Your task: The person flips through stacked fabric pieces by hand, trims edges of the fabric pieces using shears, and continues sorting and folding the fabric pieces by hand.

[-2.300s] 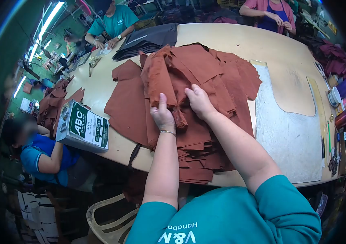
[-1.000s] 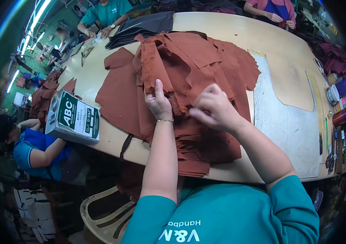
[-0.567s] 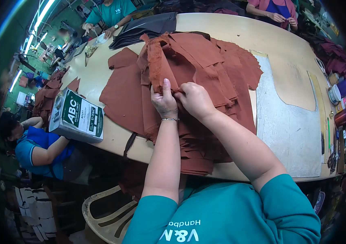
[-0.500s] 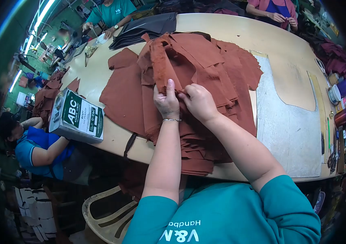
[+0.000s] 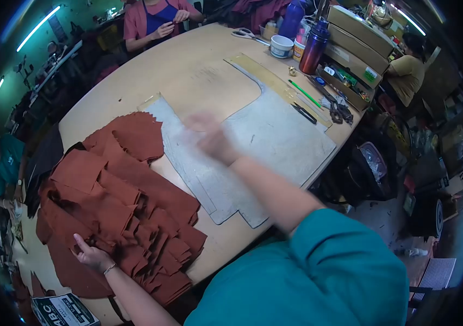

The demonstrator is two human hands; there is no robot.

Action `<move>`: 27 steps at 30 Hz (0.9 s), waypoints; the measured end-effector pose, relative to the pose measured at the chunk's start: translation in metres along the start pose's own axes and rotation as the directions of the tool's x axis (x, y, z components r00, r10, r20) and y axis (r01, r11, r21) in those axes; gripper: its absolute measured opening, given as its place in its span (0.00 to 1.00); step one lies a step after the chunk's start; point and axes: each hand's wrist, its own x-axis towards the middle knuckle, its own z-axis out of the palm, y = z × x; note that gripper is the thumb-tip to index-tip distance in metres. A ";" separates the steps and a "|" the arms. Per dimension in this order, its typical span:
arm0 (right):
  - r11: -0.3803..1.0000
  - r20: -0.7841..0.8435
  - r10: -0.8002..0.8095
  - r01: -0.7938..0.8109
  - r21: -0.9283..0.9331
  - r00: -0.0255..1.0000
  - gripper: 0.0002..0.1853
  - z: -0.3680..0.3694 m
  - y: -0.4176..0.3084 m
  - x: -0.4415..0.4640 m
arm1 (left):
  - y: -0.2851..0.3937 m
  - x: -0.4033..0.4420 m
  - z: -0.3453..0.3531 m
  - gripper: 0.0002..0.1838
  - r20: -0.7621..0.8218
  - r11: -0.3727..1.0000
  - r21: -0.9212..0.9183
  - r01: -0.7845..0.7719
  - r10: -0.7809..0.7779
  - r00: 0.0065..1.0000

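In the head view, my left hand (image 5: 91,256) is at the lower left, on the pile of rust-brown fabric pieces (image 5: 128,182). Its thumb points up and its fingers appear closed on the folded fabric, though part of the grip is hidden. The pieces overlap in layers with frayed edges. Smeared by motion, my right hand (image 5: 210,138) is over the large pale grey pattern sheet (image 5: 264,146), apart from the fabric. Whether it holds anything cannot be made out.
Scissors (image 5: 249,36), a white tub (image 5: 281,46), a dark red bottle (image 5: 314,49), a green pencil (image 5: 305,93) and black-handled shears (image 5: 337,106) line the table's far right. An ABC can (image 5: 66,311) stands lower left. A person in pink (image 5: 139,24) is across the table.
The view has swung right. My right hand has left the fabric at my left hand and moved over the grey pattern sheet. My left hand stays at the fabric.
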 end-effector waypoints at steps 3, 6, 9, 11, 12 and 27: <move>0.753 -0.115 0.520 -0.518 -0.406 0.846 0.08 -0.129 0.139 -0.039 | 0.009 -0.005 0.005 0.18 -0.019 0.996 -0.089 0.008 -0.010 1.000; 0.445 -0.259 0.656 -0.641 -0.626 0.709 0.10 -0.251 0.204 -0.074 | 0.012 -0.007 0.012 0.18 -0.014 0.980 -0.190 0.053 -0.057 0.998; 0.057 -0.315 0.792 -0.577 -0.815 0.523 0.14 -0.311 0.232 -0.098 | 0.021 -0.013 0.015 0.18 -0.064 0.964 -0.258 0.068 -0.087 0.994; 0.004 -0.213 0.879 -0.453 -0.892 0.427 0.14 -0.325 0.230 -0.097 | -0.018 0.004 -0.004 0.19 0.053 0.788 0.418 -0.453 0.476 0.878; 0.025 -0.148 0.912 -0.412 -0.911 0.382 0.14 -0.333 0.244 -0.100 | -0.019 0.007 -0.013 0.19 0.263 0.440 0.657 -0.612 0.627 0.733; 0.035 0.275 0.959 -0.992 0.124 0.069 0.04 -0.328 0.223 -0.082 | 0.031 -0.016 0.022 0.11 -0.139 0.872 -0.478 0.111 -0.200 0.970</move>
